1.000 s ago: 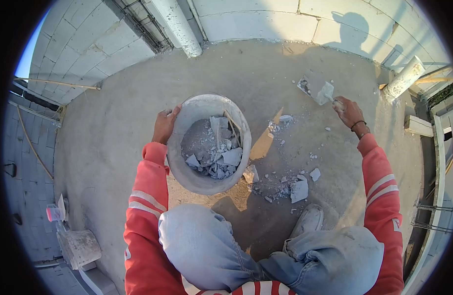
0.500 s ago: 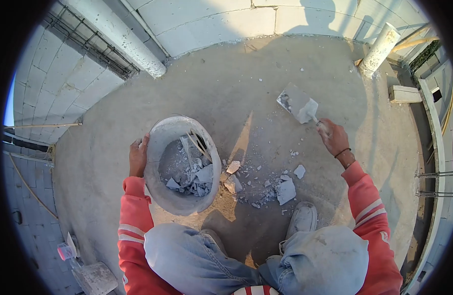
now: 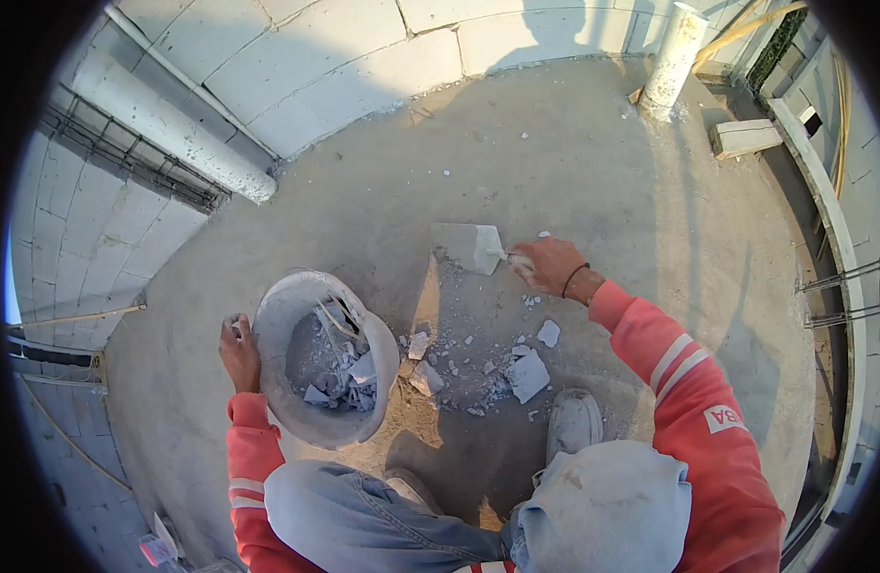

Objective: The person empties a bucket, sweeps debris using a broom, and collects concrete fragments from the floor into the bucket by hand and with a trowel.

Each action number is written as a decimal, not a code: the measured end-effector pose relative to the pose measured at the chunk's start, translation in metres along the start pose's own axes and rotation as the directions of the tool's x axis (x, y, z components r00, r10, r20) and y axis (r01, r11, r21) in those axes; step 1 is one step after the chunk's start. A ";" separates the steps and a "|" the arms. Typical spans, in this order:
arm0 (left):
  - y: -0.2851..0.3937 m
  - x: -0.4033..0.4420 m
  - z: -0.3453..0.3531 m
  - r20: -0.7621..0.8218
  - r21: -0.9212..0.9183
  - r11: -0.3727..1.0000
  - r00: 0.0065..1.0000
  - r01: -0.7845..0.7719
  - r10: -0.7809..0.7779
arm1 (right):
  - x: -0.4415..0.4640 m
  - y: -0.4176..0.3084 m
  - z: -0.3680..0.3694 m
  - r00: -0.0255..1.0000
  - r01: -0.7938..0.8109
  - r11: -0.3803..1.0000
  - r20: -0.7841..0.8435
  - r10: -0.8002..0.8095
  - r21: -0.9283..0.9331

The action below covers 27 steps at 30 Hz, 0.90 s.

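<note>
My right hand is closed round the handle of a trowel. Its flat, squarish blade, smeared with pale dust, is over the floor beyond the rubble and points left. At the left side of a grey bucket, my left hand has its fingers bent against the outer wall; the fingertip contact is partly hidden. The bucket leans, its mouth facing me, with broken chunks, dust and thin strips inside. Between bucket and shoe lie loose crumbs, a larger pale slab and a stone-like lump.
My dusty shoe stands close to the rubble. Pale block walls bound the concrete floor. A white pipe and a block are at the far right; another pipe leans at the left.
My right hand has brought the trowel left and nearer, toward the rubble and bucket. The view has turned somewhat; my left hand stays beside the bucket.
</note>
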<state>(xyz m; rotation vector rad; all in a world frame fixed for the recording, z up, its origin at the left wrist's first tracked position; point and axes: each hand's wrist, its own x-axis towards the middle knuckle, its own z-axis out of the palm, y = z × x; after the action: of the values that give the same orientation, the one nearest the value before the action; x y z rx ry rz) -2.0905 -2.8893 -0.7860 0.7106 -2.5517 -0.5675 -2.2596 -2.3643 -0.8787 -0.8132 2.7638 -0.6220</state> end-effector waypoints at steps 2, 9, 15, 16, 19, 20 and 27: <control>-0.003 0.001 -0.008 0.068 -0.069 0.997 0.997 -0.021 0.026 | -0.033 0.007 -0.001 0.988 -0.065 0.995 -0.133 0.075 0.078; -0.023 -0.005 -0.007 0.363 -0.579 0.644 0.865 0.500 -0.345 | -0.203 0.216 -0.070 0.437 -0.733 0.584 -0.417 0.797 0.349; 0.029 -0.011 -0.008 0.249 -0.376 0.914 0.967 0.149 -0.055 | -0.249 0.251 -0.077 0.481 -0.818 0.562 -0.395 0.783 0.118; 0.030 -0.011 -0.008 0.251 -0.375 0.915 0.966 0.149 -0.054 | -0.231 0.231 -0.067 0.521 -0.779 0.611 -0.397 0.756 0.142; 0.033 -0.009 -0.010 0.243 -0.268 0.953 0.967 0.140 -0.073 | -0.163 0.149 -0.043 0.649 -0.696 0.700 -0.278 0.708 0.161; 0.033 -0.008 -0.012 0.273 -0.161 0.970 0.952 0.185 -0.136 | -0.141 0.111 -0.047 0.695 -0.668 0.726 -0.212 0.687 0.162; 0.010 -0.012 -0.011 0.170 -0.027 0.996 0.982 0.087 -0.082 | -0.073 -0.015 -0.012 0.972 -0.235 0.972 -0.036 0.234 -0.020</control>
<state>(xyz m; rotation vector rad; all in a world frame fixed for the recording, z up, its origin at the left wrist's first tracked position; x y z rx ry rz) -2.0798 -2.8776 -0.7754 0.7927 -2.6697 -0.7264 -2.1953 -2.3312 -0.8570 -0.4728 2.8433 -0.5618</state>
